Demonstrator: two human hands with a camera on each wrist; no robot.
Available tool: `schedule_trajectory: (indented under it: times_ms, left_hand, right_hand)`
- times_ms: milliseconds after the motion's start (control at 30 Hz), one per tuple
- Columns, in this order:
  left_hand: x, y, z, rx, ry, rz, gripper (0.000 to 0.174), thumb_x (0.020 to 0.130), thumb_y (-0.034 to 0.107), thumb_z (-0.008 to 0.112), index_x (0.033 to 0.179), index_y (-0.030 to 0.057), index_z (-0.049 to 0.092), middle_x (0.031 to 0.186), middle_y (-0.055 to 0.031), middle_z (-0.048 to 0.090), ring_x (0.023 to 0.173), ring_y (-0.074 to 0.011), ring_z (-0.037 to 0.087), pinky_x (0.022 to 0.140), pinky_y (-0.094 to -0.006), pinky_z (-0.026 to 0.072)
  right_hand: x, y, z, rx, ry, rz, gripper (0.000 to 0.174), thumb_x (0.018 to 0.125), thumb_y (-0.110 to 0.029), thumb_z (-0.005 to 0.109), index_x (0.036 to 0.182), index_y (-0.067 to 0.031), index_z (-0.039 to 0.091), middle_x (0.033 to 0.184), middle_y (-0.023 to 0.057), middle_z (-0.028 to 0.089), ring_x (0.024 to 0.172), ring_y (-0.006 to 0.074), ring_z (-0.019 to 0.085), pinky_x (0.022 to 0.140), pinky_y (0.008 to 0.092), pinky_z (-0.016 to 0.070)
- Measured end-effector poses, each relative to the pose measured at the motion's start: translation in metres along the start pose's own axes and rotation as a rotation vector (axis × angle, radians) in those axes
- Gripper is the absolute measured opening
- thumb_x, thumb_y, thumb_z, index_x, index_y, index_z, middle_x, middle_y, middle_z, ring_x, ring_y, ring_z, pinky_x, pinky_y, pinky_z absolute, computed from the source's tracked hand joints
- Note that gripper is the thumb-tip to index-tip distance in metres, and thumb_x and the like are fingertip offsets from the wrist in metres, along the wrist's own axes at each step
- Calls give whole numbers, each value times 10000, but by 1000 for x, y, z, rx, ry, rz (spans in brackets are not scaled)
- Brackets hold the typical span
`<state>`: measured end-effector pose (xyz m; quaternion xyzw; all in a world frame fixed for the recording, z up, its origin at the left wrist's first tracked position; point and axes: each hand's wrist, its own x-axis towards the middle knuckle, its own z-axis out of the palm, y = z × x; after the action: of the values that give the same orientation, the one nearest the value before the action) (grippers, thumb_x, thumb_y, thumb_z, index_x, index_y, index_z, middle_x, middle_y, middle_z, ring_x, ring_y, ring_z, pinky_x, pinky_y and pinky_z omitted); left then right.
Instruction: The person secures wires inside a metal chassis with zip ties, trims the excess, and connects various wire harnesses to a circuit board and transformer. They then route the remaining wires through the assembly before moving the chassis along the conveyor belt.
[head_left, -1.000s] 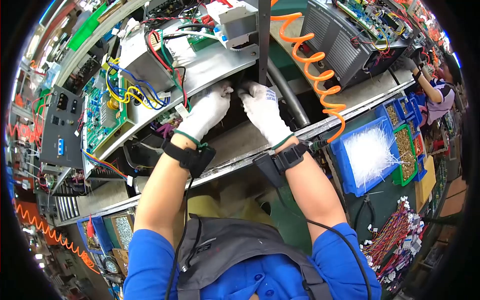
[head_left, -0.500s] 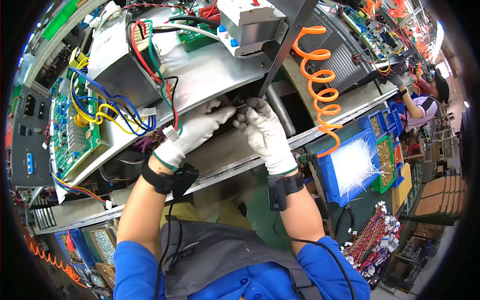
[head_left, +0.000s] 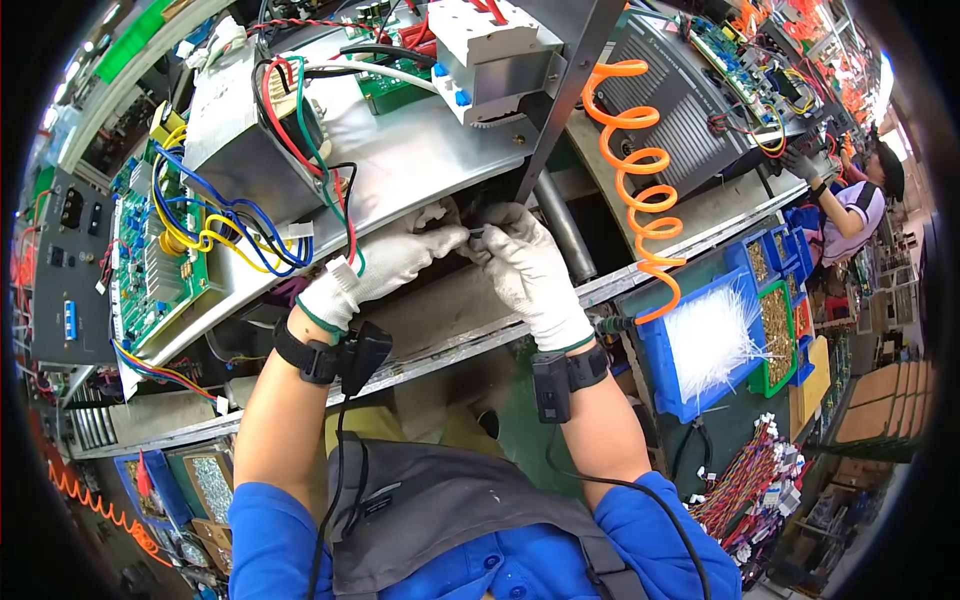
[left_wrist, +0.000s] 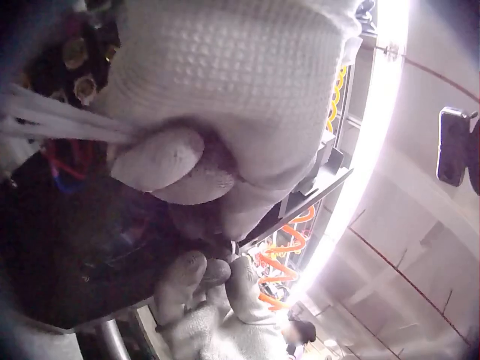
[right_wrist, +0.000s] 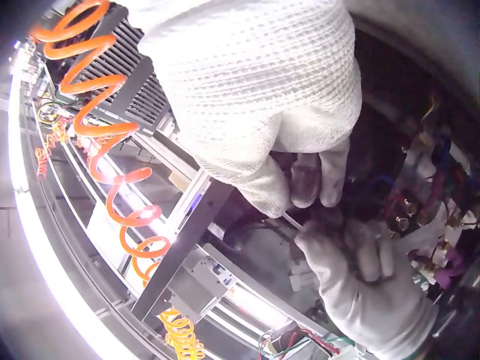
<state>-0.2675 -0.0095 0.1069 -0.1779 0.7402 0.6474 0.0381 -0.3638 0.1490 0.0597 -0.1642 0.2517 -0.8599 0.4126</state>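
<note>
Both hands wear white knitted gloves and meet under the front edge of a metal chassis [head_left: 430, 150]. The left hand [head_left: 395, 262] has curled fingers; in the left wrist view this hand [left_wrist: 225, 97] grips a bundle of thin white strips [left_wrist: 64, 120]. Fingertips of the right hand [head_left: 530, 275] almost touch the left's. In the right wrist view, the right hand [right_wrist: 262, 97] pinches a thin pale strip [right_wrist: 292, 220] between thumb and finger, its other end at the fingertips of the left hand [right_wrist: 367, 292]. What lies behind the fingers is dark and hidden.
An orange coiled hose [head_left: 645, 190] hangs right of the hands, beside a dark upright bar [head_left: 570, 95]. Blue bin [head_left: 690, 385] holds white strips. Coloured wires [head_left: 225, 225] and a green board [head_left: 150, 290] are at left. Another person [head_left: 850, 215] works at far right.
The hands have come out from deeper under the chassis, and their fingertips have moved together. The head view has shifted. Over the last half second the hands have moved only slightly.
</note>
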Motion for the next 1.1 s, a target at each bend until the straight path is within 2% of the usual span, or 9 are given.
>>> schedule_trajectory:
  times_ms: [267, 333, 400, 467, 500, 733, 933, 1067, 1100]
  left_hand:
    - [-1, 11, 25, -116, 189, -163, 169, 915, 29, 561, 1063, -33, 618, 977, -89, 658, 990, -153, 615, 895, -242, 480]
    - [34, -65, 18, -872, 61, 445, 216, 910, 84, 588, 1075, -53, 615, 1015, -111, 669, 978, -161, 635, 869, -246, 488]
    - [22, -44, 27, -1005, 78, 374, 329, 876, 193, 651, 1112, -32, 607, 1020, -118, 677, 972, -148, 636, 837, -250, 490]
    - [-3, 19, 30, 233, 366, -119, 445, 833, 306, 689, 1155, 11, 597, 1039, -140, 683, 962, -197, 653, 824, -301, 505]
    - [-5, 9, 39, 436, 522, 104, 440, 825, 327, 685, 1149, 42, 595, 990, -149, 681, 920, -262, 665, 809, -366, 514]
    - [17, -21, 42, 930, 819, 292, 437, 839, 381, 649, 1127, 59, 581, 974, -218, 651, 892, -385, 636, 753, -467, 513]
    - [-59, -12, 76, 623, 475, 291, 192, 876, 151, 548, 1022, 40, 605, 861, -238, 636, 855, -423, 615, 688, -472, 485]
    - [-102, -66, 98, 258, 255, 23, 172, 872, 65, 521, 1017, 32, 607, 741, -96, 633, 634, -169, 598, 565, -325, 447]
    - [-105, -86, 100, 182, 188, 13, 172, 857, 162, 546, 896, -4, 572, 755, -193, 632, 698, -348, 626, 614, -437, 454]
  right_hand:
    - [-23, 3, 23, -549, 313, -149, 232, 863, -50, 646, 1069, 57, 659, 1003, 75, 651, 845, 131, 609, 803, 261, 497]
    - [-44, -2, 40, -808, 157, -336, 229, 830, 18, 619, 1049, 57, 674, 990, 59, 640, 812, 101, 576, 750, 223, 476]
    - [-53, 4, 33, -647, 156, -245, 218, 849, 17, 608, 1056, 46, 667, 1004, 74, 650, 821, 100, 586, 705, 215, 481]
    - [-41, -3, 37, -585, 199, -244, 204, 893, -7, 576, 1081, 31, 643, 982, 88, 661, 794, 97, 594, 650, 213, 488]
    - [-31, -14, 49, -641, 280, -211, 199, 933, -63, 553, 1110, 13, 605, 950, 85, 667, 751, 87, 599, 612, 213, 490]
    - [-28, -10, 37, -79, 185, 69, 155, 947, -190, 607, 1032, -61, 594, 754, 15, 593, 462, 36, 406, 407, 177, 327]
    - [-66, -16, 50, -1111, 54, -54, 187, 843, -94, 704, 1001, 1, 678, 909, 19, 651, 652, 44, 548, 576, 189, 422]
    - [-105, 6, 32, -1070, -100, 178, 108, 869, -85, 672, 947, -10, 677, 840, 36, 649, 723, 91, 582, 628, 232, 463]
    - [-107, 12, 26, -1116, -185, 180, 98, 874, -77, 666, 943, -8, 674, 834, 36, 644, 720, 87, 579, 624, 224, 462]
